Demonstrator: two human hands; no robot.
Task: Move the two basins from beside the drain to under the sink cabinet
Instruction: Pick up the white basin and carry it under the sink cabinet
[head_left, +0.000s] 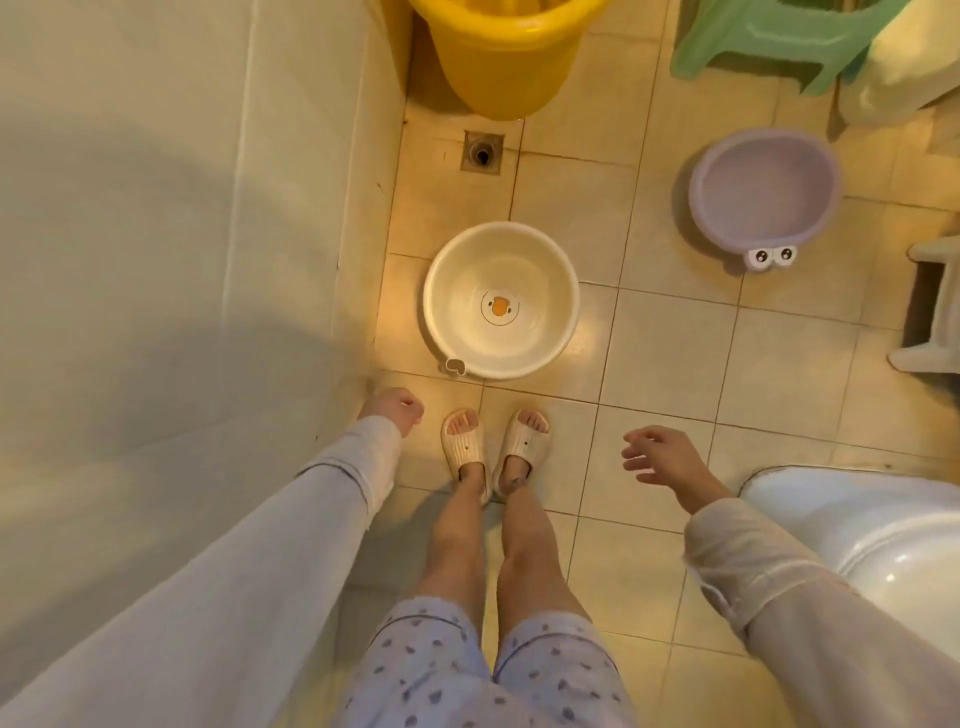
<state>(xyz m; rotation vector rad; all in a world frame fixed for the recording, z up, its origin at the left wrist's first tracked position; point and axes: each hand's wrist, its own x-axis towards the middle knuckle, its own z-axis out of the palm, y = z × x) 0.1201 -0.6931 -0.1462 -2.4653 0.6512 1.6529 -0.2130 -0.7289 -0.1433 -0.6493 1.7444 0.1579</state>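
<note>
A round cream basin (501, 270) with a duck face printed inside stands on the tiled floor just in front of my feet, below the floor drain (483, 151). A lilac basin (763, 195) with cartoon eyes on its handle sits farther right. My left hand (392, 408) hangs by the wall, fingers curled into a loose fist, holding nothing. My right hand (660, 457) hovers above the floor with fingers spread and empty. Both hands are apart from the basins.
A yellow bucket (506, 52) stands beyond the drain. A green plastic stool (779, 36) is at the top right. A white washbasin (872, 525) juts in at the lower right, a white rack (935, 312) at the right edge, and a tiled wall (182, 234) on the left.
</note>
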